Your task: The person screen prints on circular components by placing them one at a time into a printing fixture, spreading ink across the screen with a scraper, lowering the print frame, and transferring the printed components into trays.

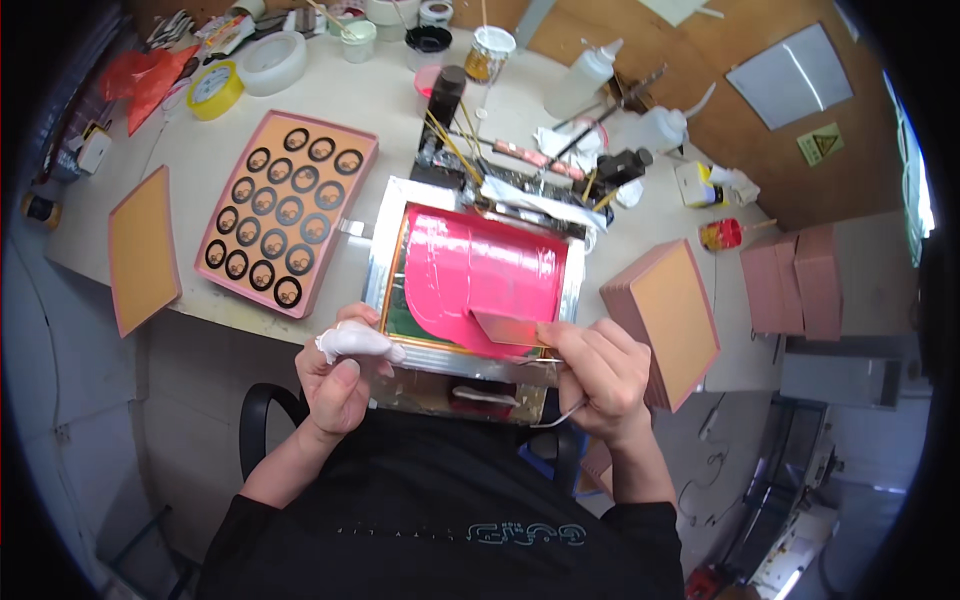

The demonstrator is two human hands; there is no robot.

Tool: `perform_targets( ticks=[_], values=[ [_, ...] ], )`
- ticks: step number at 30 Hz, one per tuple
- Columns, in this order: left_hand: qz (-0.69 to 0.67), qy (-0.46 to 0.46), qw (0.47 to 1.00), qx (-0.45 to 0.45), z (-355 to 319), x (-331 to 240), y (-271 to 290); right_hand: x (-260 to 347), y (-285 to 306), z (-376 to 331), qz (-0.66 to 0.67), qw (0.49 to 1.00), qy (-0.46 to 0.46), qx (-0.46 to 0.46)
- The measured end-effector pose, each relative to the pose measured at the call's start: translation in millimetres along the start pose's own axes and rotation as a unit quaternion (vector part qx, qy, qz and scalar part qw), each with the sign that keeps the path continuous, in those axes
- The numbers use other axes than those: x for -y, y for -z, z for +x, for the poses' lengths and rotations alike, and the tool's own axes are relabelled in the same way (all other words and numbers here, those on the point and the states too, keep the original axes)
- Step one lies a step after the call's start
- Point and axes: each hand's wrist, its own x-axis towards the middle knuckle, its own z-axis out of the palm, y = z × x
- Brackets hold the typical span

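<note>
A screen printing frame [372, 290] with silver metal sides lies in front of me, bright pink ink [440, 270] spread over most of its mesh. At its lower left corner is my left hand [345, 365], fingers curled at the edge. One finger, wrapped in a white finger cover [355, 342], lies along the near side. My right hand [600, 375] pinches a flat, pinkish squeegee [505, 328], its blade in the ink near the frame's near right part. A thin bent metal tool [562, 416], perhaps tweezers, also pokes out of this hand.
To the left, a pink-edged tray [290, 215] holds several black-ringed round pieces; another tray [145, 250] lies beyond it. Stacked trays [665, 320] stand at the right. Clamps [445, 95] rise behind the frame. Tape rolls [215, 90], ink pots [490, 55] and squeeze bottles [585, 75] line the back.
</note>
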Motion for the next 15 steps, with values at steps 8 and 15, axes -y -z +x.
perform_targets(
  ticks=[8, 15],
  values=[
    [-0.052, 0.002, 0.999, 0.004, 5, -20, -22, -40, -50, 70, 0.045, 0.995, 0.056, -0.065],
    [-0.040, -0.017, 0.999, 0.032, 11, -24, -24, -28, 9, 31, 0.117, 0.991, 0.033, 0.060]
  ],
)
